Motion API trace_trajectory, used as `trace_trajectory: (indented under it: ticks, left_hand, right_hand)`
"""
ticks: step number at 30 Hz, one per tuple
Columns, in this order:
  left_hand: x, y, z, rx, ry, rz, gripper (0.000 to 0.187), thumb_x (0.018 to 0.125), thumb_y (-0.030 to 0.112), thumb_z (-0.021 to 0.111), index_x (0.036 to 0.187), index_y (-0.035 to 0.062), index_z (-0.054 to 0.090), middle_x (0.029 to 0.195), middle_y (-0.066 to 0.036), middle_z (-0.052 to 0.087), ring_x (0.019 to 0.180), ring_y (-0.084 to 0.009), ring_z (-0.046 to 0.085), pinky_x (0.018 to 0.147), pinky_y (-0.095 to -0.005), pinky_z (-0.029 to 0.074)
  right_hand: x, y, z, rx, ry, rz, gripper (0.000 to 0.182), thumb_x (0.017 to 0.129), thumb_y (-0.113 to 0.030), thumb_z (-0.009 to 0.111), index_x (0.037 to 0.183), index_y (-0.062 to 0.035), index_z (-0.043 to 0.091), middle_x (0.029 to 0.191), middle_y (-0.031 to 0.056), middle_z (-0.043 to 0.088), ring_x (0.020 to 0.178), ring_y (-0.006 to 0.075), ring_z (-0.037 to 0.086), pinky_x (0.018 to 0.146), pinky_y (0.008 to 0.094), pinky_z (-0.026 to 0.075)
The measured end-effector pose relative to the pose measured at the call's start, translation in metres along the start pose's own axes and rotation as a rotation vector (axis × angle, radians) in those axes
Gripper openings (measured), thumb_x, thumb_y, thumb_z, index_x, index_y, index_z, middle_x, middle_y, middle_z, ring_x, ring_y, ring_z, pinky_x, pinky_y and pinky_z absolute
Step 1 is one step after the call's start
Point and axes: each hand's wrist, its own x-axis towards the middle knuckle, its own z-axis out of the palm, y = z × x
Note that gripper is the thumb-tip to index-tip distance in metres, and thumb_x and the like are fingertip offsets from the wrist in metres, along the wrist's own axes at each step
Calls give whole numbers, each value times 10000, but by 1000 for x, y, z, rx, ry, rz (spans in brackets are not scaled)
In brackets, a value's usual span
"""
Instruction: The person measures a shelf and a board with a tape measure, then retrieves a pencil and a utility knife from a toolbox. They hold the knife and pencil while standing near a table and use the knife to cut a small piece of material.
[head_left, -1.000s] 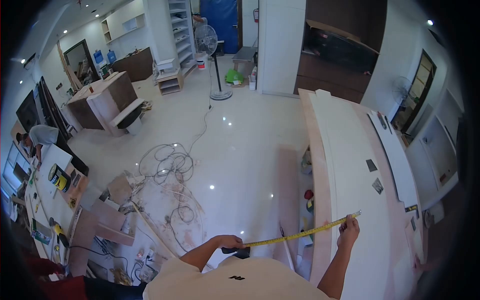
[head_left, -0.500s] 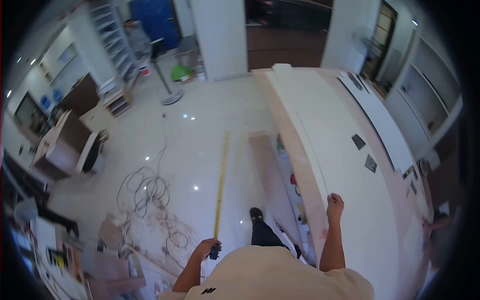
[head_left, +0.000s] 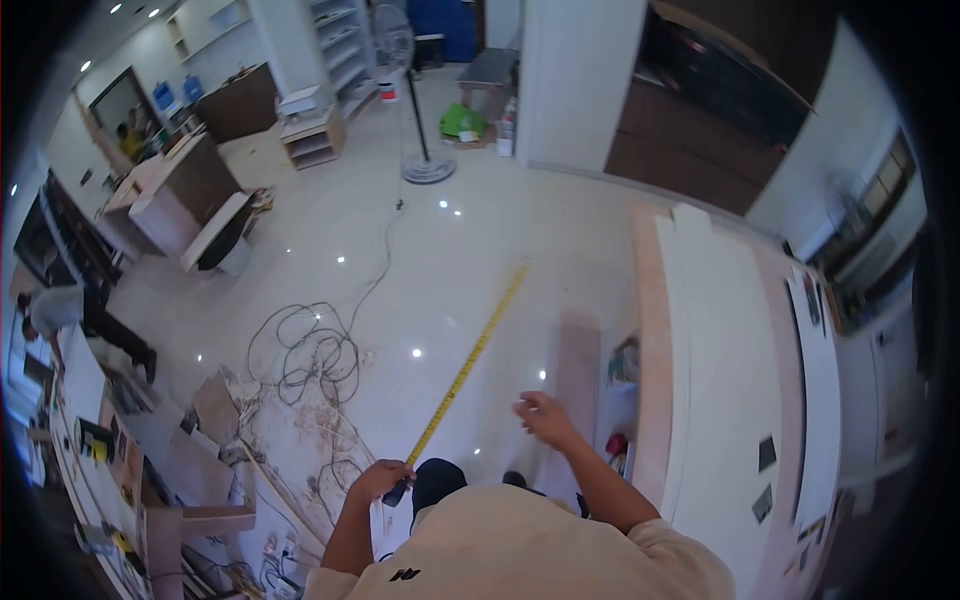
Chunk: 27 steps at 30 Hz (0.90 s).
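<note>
My left hand [head_left: 382,479] grips the dark case of a tape measure [head_left: 396,492] near my left knee. Its yellow blade [head_left: 466,368] is drawn out long, slanting forward and to the right over the pale tiled floor. In the air to the right of the blade is my right hand [head_left: 543,417], empty, fingers loosely apart and pointing left. Beyond it on the right, long white panels [head_left: 715,350] lie on a pinkish board [head_left: 652,350].
A coiled cable [head_left: 310,360] and wood scraps [head_left: 213,412] lie on the floor at left. A standing fan [head_left: 425,165] is farther ahead. Another person [head_left: 85,315] bends over a bench at far left. Two dark squares [head_left: 766,453] rest on the right-hand boards.
My right hand has left the edge of the white panel and moved left over the floor. The view has turned left, and the tape now slants more to the right.
</note>
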Motion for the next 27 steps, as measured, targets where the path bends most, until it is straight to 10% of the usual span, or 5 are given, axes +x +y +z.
trace_trajectory:
  ticks: [6,15,27]
  left_hand:
    - [43,17,-81,84,109,27,266,853,266,590,859,29,710,718,-20,637,643,-120,541,610,-261,446]
    - [121,145,-253,284,72,42,343,870,338,568,862,21,701,739,-70,652,686,-163,572,666,-306,469]
    - [278,304,-471,441,133,-44,328,859,346,614,877,34,716,741,-62,682,665,-148,605,653,-291,484]
  right_hand:
    - [144,-52,145,209,-450,160,253,935,-290,575,984,-44,614,873,36,636,670,122,589,615,267,487]
    - [333,-148,223,106,-232,177,260,884,-263,619,912,-5,640,753,56,624,615,126,590,542,254,456]
    - [664,-209,164,436,313,120,176,864,-188,590,797,-25,596,657,52,562,513,124,507,418,246,368]
